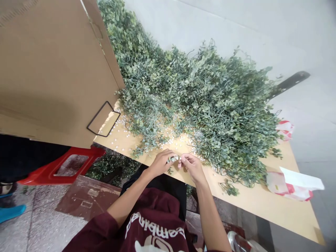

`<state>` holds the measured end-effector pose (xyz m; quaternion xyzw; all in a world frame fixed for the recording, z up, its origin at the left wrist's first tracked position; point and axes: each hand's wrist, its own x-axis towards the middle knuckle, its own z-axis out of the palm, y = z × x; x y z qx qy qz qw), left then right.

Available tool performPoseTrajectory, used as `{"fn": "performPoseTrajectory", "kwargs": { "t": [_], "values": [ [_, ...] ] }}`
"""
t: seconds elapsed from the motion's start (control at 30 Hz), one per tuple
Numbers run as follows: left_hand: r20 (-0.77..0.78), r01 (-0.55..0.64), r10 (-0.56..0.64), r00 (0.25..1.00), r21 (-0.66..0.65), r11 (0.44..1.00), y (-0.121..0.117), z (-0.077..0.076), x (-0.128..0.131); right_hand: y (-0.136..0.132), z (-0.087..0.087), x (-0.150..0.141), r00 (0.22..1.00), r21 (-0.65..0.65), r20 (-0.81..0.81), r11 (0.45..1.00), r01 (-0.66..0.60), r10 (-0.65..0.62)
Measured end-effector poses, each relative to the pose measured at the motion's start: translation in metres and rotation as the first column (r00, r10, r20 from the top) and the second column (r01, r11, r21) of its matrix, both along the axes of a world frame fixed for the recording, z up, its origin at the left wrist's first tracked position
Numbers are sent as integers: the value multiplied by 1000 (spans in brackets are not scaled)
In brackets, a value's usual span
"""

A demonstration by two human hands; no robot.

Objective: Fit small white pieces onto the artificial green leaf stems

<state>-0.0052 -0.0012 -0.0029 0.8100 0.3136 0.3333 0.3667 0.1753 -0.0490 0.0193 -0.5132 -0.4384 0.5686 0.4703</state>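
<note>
Maroon sweatshirt (154, 224) with white letters fills the bottom of the view, and both forearms reach out from it to the edge of a light wooden table (262, 199). Left hand (160, 163) and right hand (193, 168) are close together, and their fingers make a narrow pinch on a small artificial leaf sprig (172, 159). This sprig is above the table edge, just beside a big heap of artificial green vines (210, 112). Small white beads (118, 134) lie scattered on the table near the heap. Red plastic stool (60, 168) stands left of the table, below a large cardboard sheet (52, 70).
</note>
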Motion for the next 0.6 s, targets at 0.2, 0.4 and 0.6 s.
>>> {"fn": "performPoseTrajectory", "kwargs": {
  "t": [0.2,0.4,0.6],
  "values": [
    [-43,21,-20,999,34,999,-1,-4,1,-2,-6,1,998,-26,-67,1000,-1,-1],
    [-57,40,-37,998,42,998,-1,-4,1,-1,-9,1,995,-37,-104,999,3,-7],
    [-46,48,-47,998,23,999,-1,-3,1,0,-18,0,963,-103,-263,994,27,-54]
  ]
}}
